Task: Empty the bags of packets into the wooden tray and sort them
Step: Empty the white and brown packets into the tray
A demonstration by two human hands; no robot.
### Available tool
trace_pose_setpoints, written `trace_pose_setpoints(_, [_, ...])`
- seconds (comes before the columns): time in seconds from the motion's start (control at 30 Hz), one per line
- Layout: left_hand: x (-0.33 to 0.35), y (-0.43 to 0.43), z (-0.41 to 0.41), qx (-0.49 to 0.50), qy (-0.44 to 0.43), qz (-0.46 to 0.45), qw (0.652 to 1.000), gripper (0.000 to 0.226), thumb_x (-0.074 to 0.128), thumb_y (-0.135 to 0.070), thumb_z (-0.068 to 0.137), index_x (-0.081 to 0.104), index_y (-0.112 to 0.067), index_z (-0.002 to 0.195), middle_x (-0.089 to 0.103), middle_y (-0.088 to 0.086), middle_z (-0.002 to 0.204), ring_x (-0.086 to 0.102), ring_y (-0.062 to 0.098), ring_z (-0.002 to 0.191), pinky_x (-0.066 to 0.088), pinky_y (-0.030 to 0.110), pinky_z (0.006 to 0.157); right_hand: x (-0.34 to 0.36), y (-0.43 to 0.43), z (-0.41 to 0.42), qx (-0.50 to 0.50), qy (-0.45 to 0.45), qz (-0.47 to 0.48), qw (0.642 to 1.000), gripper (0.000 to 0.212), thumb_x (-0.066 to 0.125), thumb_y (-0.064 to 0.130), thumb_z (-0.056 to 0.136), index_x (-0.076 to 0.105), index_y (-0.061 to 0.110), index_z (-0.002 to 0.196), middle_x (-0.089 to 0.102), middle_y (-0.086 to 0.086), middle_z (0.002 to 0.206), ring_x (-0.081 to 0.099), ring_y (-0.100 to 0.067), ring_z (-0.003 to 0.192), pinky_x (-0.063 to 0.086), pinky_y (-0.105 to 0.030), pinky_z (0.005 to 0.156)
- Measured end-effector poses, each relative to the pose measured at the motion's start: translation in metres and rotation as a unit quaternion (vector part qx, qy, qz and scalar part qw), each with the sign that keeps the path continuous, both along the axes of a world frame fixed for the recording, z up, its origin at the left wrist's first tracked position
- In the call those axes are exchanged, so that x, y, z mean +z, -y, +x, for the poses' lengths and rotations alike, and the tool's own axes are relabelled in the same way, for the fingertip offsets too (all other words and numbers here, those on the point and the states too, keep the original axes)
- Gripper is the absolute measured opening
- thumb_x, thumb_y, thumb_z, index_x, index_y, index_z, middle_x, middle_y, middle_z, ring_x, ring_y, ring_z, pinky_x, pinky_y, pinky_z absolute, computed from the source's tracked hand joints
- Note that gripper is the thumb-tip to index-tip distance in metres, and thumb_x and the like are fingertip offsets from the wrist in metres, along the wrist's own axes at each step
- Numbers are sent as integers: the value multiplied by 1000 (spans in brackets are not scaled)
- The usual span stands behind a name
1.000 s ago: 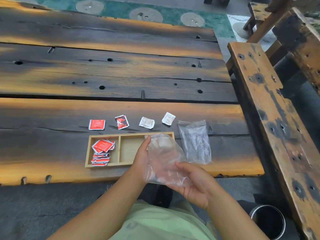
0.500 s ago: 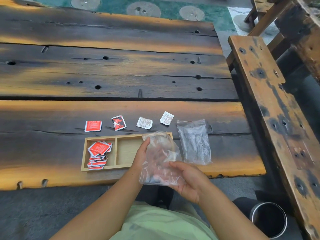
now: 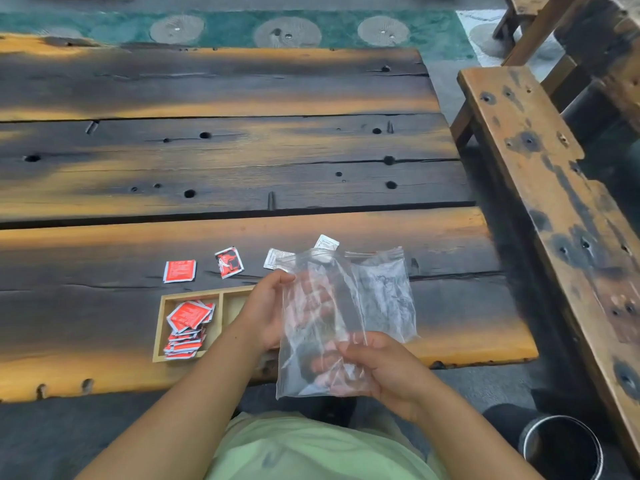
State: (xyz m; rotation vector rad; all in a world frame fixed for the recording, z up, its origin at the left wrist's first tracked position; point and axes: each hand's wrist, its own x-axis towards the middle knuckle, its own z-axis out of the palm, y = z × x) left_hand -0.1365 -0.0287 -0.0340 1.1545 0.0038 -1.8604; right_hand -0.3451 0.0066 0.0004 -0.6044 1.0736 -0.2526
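Clearly held up over the near edge of the tabletop [image 3: 104, 372]: one clear plastic bag [image 3: 322, 327], upright, zip mouth at the top, thin and wrinkled, with shiny folds. Left hand [image 3: 266, 313] behind its left side, thumb on the front near the top corner, fingers seen through the plastic, so grip closed on the bag. Right hand [image 3: 384, 368] at the lower right corner, thumb on the front, also closed on the bag. Something reddish inside near the bottom, too blurred through the plastic to tell if packets or fingers.

Lying flat on the tabletop just beside it, to the right: a second clear bag [image 3: 388, 292], partly hidden behind the held one, with dark print or contents not readable.

Below the left hand: one wooden tray [image 3: 157, 327], pale wood, with dividers; two compartments in view, the rest covered by the hand and bag. Leftmost compartment filled with a loose pile of red packets [image 3: 187, 327], too overlapped to count; next compartment bare where visible.

Beyond the tray, in a row, four single packets: one red packet [image 3: 179, 270], one red-and-black packet [image 3: 229, 262], one white packet [image 3: 273, 258] partly behind the held bag, and another white packet [image 3: 326, 242] showing above the bag's mouth.
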Motion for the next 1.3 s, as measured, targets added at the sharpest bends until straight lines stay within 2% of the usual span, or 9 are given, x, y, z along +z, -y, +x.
trace_pose_setpoints(0.13, [5,28,-17,3,10,-18,1000,29,46,-13,96,61,4,114,67,27,119,70,39,102,58,48,88,-6,9,-21,2,-31,-47,998,26,56,14,100,62,-8,114,76,-12,107,73,-23,86,61,-37,81])
trace_pose_setpoints(0.2, [4,41,-26,-13,28,-23,999,29,46,-12,99,59,5,119,68,28,117,69,40,105,60,48,84,-14,13,-33,-11,-54,-64,996,23,59,15,99,68,-5,107,76,-9,107,73,-18,84,61,-36,78])
trace_pose_setpoints(0.37, [-2,67,-51,-87,90,-54,991,36,43,-8,101,56,10,129,62,24,129,62,41,118,52,53,96,-46,22,-61,-31,-143,-130,981,16,62,14,97,71,7,86,64,-8,83,65,-13,75,58,-29,64])
trace_pose_setpoints(0.57, [-25,99,-77,-126,205,-42,970,26,53,6,94,71,-3,110,70,15,105,69,17,71,58,30,62,-85,46,-89,15,-316,-256,914,26,72,25,87,61,20,63,54,15,52,47,-3,53,41,-26,58])
trace_pose_setpoints(0.67, [-40,114,-87,-151,339,-28,928,22,60,5,89,71,-13,93,68,8,87,63,15,64,50,22,53,-95,56,-96,36,-362,-272,891,30,71,27,88,53,23,64,50,8,57,46,-2,56,36,-23,54])
trace_pose_setpoints(0.77, [-58,125,-95,-173,437,-34,882,22,69,0,83,69,-15,99,66,8,88,63,21,72,53,28,64,-104,62,-99,108,-411,-274,863,27,66,36,89,52,21,72,53,5,66,50,-4,61,34,-22,54])
trace_pose_setpoints(0.93, [-80,133,-100,-239,504,-68,827,19,69,-6,81,65,-24,84,66,4,82,66,29,78,58,46,80,-112,69,-104,152,-456,-278,831,26,63,40,88,50,25,72,57,7,71,57,-17,73,41,-32,60])
trace_pose_setpoints(1.17, [-94,141,-109,-337,639,-114,682,15,59,-1,82,68,-12,86,69,10,91,63,31,85,53,36,73,-118,71,-103,220,-496,-293,788,25,59,43,93,49,20,89,59,5,83,57,-20,78,47,-35,62])
trace_pose_setpoints(1.3, [-102,140,-110,-350,659,-127,653,24,53,5,82,67,-13,91,64,13,99,61,32,85,46,33,67,-119,72,-99,233,-506,-303,773,28,58,45,93,47,20,94,63,1,90,65,-24,86,50,-36,65])
